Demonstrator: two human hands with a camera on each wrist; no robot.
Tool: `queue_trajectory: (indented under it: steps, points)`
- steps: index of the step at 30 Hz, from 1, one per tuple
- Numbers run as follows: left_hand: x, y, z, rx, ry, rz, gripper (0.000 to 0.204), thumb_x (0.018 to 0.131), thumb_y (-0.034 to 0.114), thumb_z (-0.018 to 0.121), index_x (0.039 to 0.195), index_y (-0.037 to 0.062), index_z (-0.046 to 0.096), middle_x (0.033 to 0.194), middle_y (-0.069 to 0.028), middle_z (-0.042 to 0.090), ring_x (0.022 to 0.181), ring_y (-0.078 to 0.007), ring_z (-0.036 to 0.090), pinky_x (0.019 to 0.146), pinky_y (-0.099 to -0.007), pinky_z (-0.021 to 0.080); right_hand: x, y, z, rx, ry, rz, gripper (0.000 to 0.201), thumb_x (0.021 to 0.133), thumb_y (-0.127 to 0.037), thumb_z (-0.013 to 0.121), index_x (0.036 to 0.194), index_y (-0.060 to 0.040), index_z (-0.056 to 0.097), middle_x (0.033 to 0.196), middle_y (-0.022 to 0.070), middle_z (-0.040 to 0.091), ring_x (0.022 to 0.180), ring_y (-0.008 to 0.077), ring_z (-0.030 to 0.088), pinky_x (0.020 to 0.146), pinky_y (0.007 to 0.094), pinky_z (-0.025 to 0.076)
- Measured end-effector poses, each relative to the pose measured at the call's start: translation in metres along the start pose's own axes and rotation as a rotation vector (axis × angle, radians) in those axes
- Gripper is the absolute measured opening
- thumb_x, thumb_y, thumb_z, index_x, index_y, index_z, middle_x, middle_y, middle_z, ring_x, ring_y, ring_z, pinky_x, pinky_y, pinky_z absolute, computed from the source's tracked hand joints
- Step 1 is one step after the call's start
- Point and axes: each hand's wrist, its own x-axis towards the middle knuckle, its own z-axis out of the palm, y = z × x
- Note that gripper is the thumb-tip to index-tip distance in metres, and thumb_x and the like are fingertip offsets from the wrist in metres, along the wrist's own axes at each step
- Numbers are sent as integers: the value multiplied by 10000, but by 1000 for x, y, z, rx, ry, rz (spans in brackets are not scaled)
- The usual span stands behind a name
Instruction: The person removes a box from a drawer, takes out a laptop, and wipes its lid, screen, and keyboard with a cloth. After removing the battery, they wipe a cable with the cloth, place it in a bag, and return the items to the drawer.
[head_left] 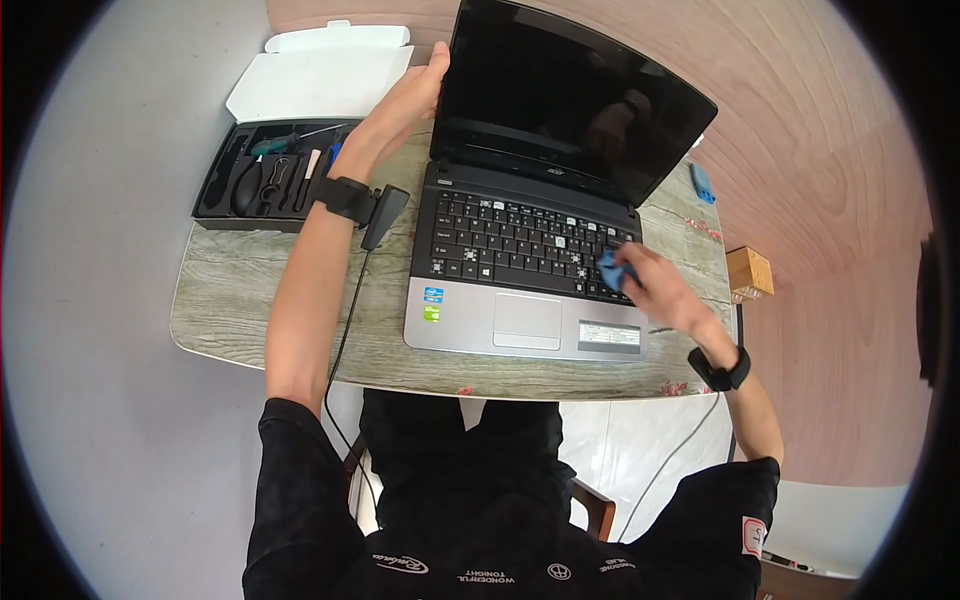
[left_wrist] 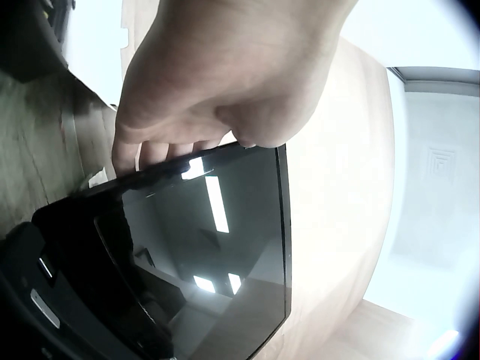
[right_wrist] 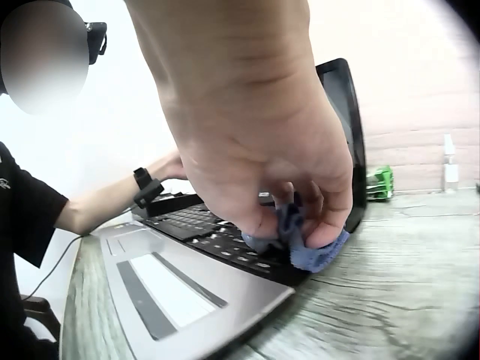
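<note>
An opened laptop shows its dark screen (head_left: pixel 570 100) and black keyboard (head_left: pixel 520 235), where several keycaps look absent. My left hand (head_left: pixel 405 100) holds the screen's left edge; in the left wrist view the thumb of that hand (left_wrist: pixel 232 75) lies at the edge of the screen (left_wrist: pixel 217 247), with the fingers behind it. A crumpled blue cloth (head_left: pixel 612 270) is pinched in my right hand (head_left: pixel 665 290) over the keyboard's right end. From the right wrist view, the cloth (right_wrist: pixel 311 251) touches the keys under the fingertips of the right hand (right_wrist: pixel 262 150).
Left of the laptop, an open black tool box (head_left: pixel 265 222) holds a screwdriver and other tools, its white lid (head_left: pixel 310 85) raised. A blue object (head_left: pixel 702 183) lies behind the laptop at right. A wooden box (head_left: pixel 750 272) stands beyond the table's right edge. Cables hang from both wrists.
</note>
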Motion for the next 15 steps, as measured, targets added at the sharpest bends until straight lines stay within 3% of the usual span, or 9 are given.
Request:
queue_trajectory:
  steps: [2,7,10,12,15]
  points:
    - [-7,8,1,40,-8,24,731,1062,618,313,1195,-28,629,1155,-113,684,1084,-176,638,994,-347,482,18,-28,11,76,29,-52,259,866,33,571,1118,-1,522,1089,215,594,954,417,615,817,465,509]
    - [-11,14,-6,71,-16,-4,616,1056,596,393,1025,26,624,963,-29,645,919,-118,613,894,-311,500,86,-87,37,46,80,-328,292,839,69,525,1123,1,538,1034,210,577,1008,402,595,884,469,492]
    - [-18,22,-4,23,-30,-1,566,1058,580,415,949,59,608,881,12,601,849,-91,591,845,-292,497,112,-121,48,77,12,-453,287,822,51,534,1107,15,534,1069,197,547,1034,391,557,908,479,478]
    - [-18,25,2,4,-27,1,553,1061,572,414,923,71,604,856,24,585,826,-85,584,825,-287,493,117,-130,63,-6,77,-587,291,817,33,565,1106,13,538,1056,186,540,1032,386,548,921,477,475]
    - [-14,20,-4,10,-52,-25,568,1068,563,399,953,58,631,904,3,636,851,-97,613,842,-284,498,96,-131,46,-30,-8,-587,289,817,15,593,1099,-14,541,1041,178,534,1025,386,548,925,479,479]
